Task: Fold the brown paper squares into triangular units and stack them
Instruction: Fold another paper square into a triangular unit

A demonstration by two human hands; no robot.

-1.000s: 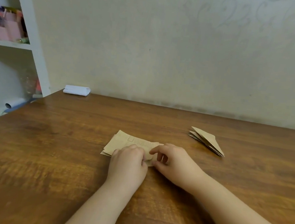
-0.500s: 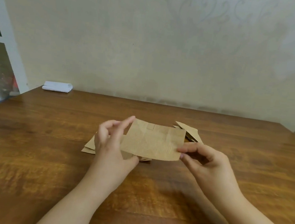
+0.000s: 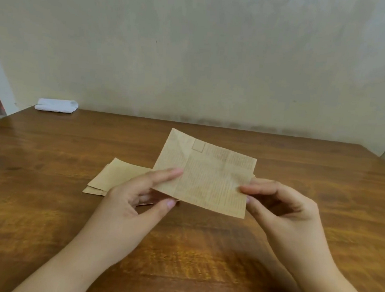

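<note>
The left hand (image 3: 134, 201) has a narrow grip on the left edge of a brown paper square (image 3: 207, 177), its forefinger lying along the upper face and its thumb coming up from beneath, so the sheet is pinched between them. The right hand (image 3: 283, 210) takes the opposite edge the same way, its fingertips closed on the right side of the sheet and its remaining fingers curled loosely under it. Held between both hands, the square is lifted clear of the desk (image 3: 44, 203) and tilted, its far edge higher than its near edge; faint printed lines and a small rectangular mark near the top edge show on the face turned toward the camera, along with a crease running down from that edge. Behind and below the left hand, a small pile of unfolded brown sheets (image 3: 117, 176) lies flat on the wooden desk, partly hidden by the fingers and the raised square. At the far left corner of the desk, against the pale wall (image 3: 194, 53), rests a folded white cloth (image 3: 56, 105).
</note>
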